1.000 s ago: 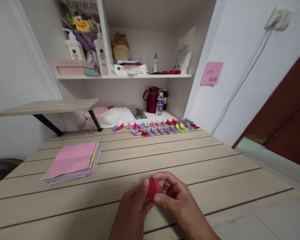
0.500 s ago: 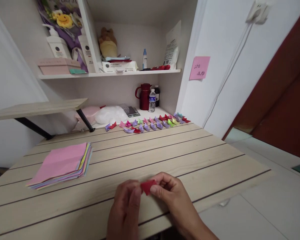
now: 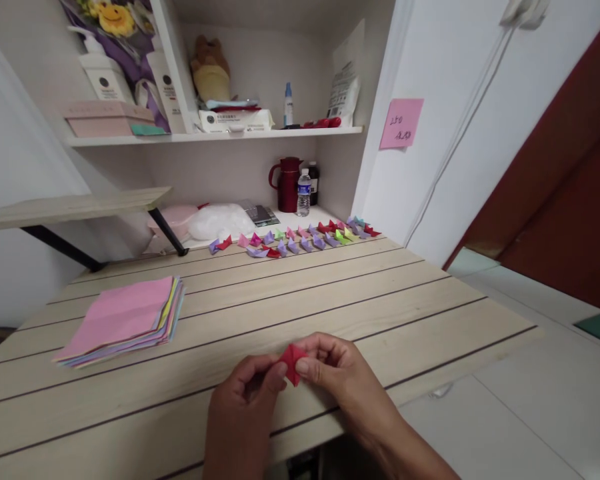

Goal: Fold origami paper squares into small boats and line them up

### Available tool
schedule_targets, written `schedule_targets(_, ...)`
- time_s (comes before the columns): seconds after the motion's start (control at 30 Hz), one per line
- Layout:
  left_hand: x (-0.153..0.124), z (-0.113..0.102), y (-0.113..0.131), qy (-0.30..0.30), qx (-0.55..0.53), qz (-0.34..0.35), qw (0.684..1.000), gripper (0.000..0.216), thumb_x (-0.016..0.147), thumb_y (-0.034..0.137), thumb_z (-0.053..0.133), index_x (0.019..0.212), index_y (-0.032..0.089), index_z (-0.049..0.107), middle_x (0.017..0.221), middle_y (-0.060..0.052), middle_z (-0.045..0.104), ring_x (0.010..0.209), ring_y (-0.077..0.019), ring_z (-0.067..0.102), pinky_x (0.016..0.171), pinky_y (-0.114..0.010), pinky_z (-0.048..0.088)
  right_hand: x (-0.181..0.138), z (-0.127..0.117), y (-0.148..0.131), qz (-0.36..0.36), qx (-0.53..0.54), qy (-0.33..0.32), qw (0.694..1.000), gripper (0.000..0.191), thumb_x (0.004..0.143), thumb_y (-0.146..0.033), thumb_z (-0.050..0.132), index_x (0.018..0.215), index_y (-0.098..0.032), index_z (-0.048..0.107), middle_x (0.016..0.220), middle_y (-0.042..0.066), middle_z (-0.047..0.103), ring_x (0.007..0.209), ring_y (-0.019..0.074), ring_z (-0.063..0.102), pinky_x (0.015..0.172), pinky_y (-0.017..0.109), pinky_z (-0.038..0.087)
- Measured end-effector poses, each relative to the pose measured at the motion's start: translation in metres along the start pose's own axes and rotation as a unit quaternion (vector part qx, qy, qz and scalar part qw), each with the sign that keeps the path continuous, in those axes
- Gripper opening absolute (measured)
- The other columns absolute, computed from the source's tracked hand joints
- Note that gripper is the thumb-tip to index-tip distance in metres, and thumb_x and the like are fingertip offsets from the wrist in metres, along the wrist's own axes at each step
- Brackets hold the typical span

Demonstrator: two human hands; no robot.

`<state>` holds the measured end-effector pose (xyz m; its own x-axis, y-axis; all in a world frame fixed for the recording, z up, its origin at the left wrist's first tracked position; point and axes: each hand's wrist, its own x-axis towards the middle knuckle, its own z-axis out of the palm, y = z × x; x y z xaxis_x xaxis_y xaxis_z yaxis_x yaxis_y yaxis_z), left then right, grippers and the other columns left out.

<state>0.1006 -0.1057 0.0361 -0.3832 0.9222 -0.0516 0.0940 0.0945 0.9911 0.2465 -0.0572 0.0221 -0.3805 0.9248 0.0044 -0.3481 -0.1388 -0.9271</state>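
A small folded piece of red paper (image 3: 293, 363), roughly diamond-shaped, is held above the near part of the wooden table (image 3: 380, 293). My left hand (image 3: 247, 400) pinches its left side between thumb and fingers. On the opposite side, my right hand (image 3: 335, 373) grips the same paper, thumb in front and fingers behind. To the left lies a stack of square coloured paper (image 3: 125, 313) with a pink sheet on top. Along the table's back edge stand several folded paper boats (image 3: 306, 244) in purple, red, pink and green, set in rough rows.
A small raised shelf (image 3: 80, 203) on black legs stands at the back left. Behind the boats are a dark red jug (image 3: 287, 187), a water bottle (image 3: 304, 193) and a white plastic bag (image 3: 221, 222). The table's right edge drops to a tiled floor (image 3: 520, 393).
The red paper has turned and spread from a narrower shape to a diamond between my fingers. Both hands stay close together, and the camera view has tilted slightly downward.
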Motion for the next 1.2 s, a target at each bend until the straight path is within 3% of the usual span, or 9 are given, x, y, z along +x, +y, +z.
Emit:
schedule_targets(0.07, 0.000, 0.004, -0.002, 0.024, -0.015, -0.021, 0.999, 0.026, 0.065, 0.046, 0.074, 0.072, 0.020, 0.075, 0.055, 0.002, 0.066, 0.059, -0.0159, 0.061, 0.060, -0.025, 0.047, 0.000, -0.001, 0.003, 0.001, -0.031, -0.002, 1.000, 0.030, 0.069, -0.033, 0.085, 0.093, -0.018, 0.074, 0.064, -0.003, 0.062, 0.061, 0.0111, 0.052, 0.061, 0.024, 0.039)
schedule_targets(0.17, 0.000, 0.008, -0.002, 0.032, -0.033, -0.049, 0.998, 0.027, 0.064, 0.045, 0.074, 0.073, 0.019, 0.076, 0.047, 0.004, 0.059, 0.052, -0.0147, 0.057, 0.055, -0.025, 0.044, 0.001, -0.001, 0.006, -0.026, -0.094, -0.002, 0.995, 0.019, 0.075, -0.034, 0.079, 0.082, -0.017, 0.073, 0.075, 0.001, 0.063, 0.070, 0.0147, 0.054, 0.067, 0.028, 0.042)
schedule_targets(0.27, -0.002, 0.006, -0.002, 0.050, -0.026, -0.046, 0.997, 0.028, 0.064, 0.046, 0.073, 0.075, 0.020, 0.076, 0.054, 0.002, 0.065, 0.058, -0.0165, 0.060, 0.061, -0.026, 0.046, 0.002, 0.002, 0.007, -0.096, -0.155, 0.026, 0.983, 0.013, 0.079, -0.031, 0.075, 0.077, -0.019, 0.071, 0.096, 0.004, 0.061, 0.084, 0.0180, 0.056, 0.075, 0.030, 0.044)
schedule_targets(0.37, -0.003, 0.002, -0.005, 0.067, 0.007, -0.033, 0.997, 0.029, 0.063, 0.047, 0.074, 0.076, 0.022, 0.076, 0.070, -0.001, 0.073, 0.073, -0.0200, 0.065, 0.071, -0.029, 0.047, 0.003, 0.004, 0.006, -0.130, -0.187, 0.014, 0.974, 0.013, 0.084, -0.028, 0.070, 0.075, -0.019, 0.069, 0.093, 0.005, 0.061, 0.088, 0.0194, 0.057, 0.079, 0.032, 0.044)
schedule_targets(0.6, 0.003, -0.001, -0.010, -0.015, -0.037, -0.048, 0.998, 0.030, 0.066, 0.050, 0.071, 0.063, 0.021, 0.072, 0.057, 0.001, 0.065, 0.062, -0.0157, 0.057, 0.067, -0.027, 0.043, 0.007, 0.001, 0.001, -0.044, -0.097, -0.071, 0.992, 0.023, 0.082, -0.032, 0.070, 0.066, -0.017, 0.063, 0.078, 0.003, 0.061, 0.076, 0.0189, 0.056, 0.076, 0.033, 0.043)
schedule_targets(0.83, 0.004, -0.002, -0.020, 0.040, 0.054, 0.004, 0.998, 0.027, 0.070, 0.048, 0.067, 0.076, 0.022, 0.075, 0.074, -0.001, 0.073, 0.075, -0.0213, 0.063, 0.073, -0.030, 0.045, 0.009, 0.005, 0.006, -0.114, -0.223, -0.017, 0.968, 0.021, 0.082, -0.025, 0.069, 0.064, -0.018, 0.062, 0.077, 0.003, 0.061, 0.077, 0.0186, 0.057, 0.073, 0.031, 0.043)
schedule_targets(1.03, 0.007, -0.008, -0.021, 0.020, 0.046, 0.009, 0.999, 0.026, 0.072, 0.047, 0.066, 0.074, 0.023, 0.076, 0.070, 0.000, 0.072, 0.074, -0.0217, 0.064, 0.072, -0.029, 0.045, 0.011, 0.005, 0.007, -0.077, -0.195, -0.023, 0.977, 0.021, 0.077, -0.028, 0.073, 0.062, -0.018, 0.064, 0.076, 0.002, 0.061, 0.075, 0.0188, 0.057, 0.072, 0.031, 0.041)
schedule_targets(1.13, 0.017, -0.011, -0.012, 0.014, 0.059, 0.031, 0.998, 0.020, 0.072, 0.041, 0.066, 0.071, 0.024, 0.076, 0.073, -0.001, 0.073, 0.077, -0.0219, 0.063, 0.076, -0.030, 0.044, 0.025, 0.005, 0.002, -0.054, -0.195, -0.040, 0.978, 0.023, 0.072, -0.032, 0.078, 0.059, -0.016, 0.067, 0.073, 0.003, 0.061, 0.075, 0.0192, 0.057, 0.073, 0.031, 0.040)
schedule_targets(1.2, 0.031, -0.014, -0.009, -0.017, 0.040, 0.005, 0.999, 0.022, 0.069, 0.043, 0.068, 0.068, 0.023, 0.076, 0.068, -0.002, 0.070, 0.072, -0.0208, 0.060, 0.073, -0.030, 0.044, 0.039, 0.006, -0.004, -0.024, -0.163, -0.056, 0.985, 0.029, 0.066, -0.038, 0.082, 0.057, -0.016, 0.066, 0.071, 0.002, 0.060, 0.073, 0.0185, 0.055, 0.072, 0.031, 0.039)
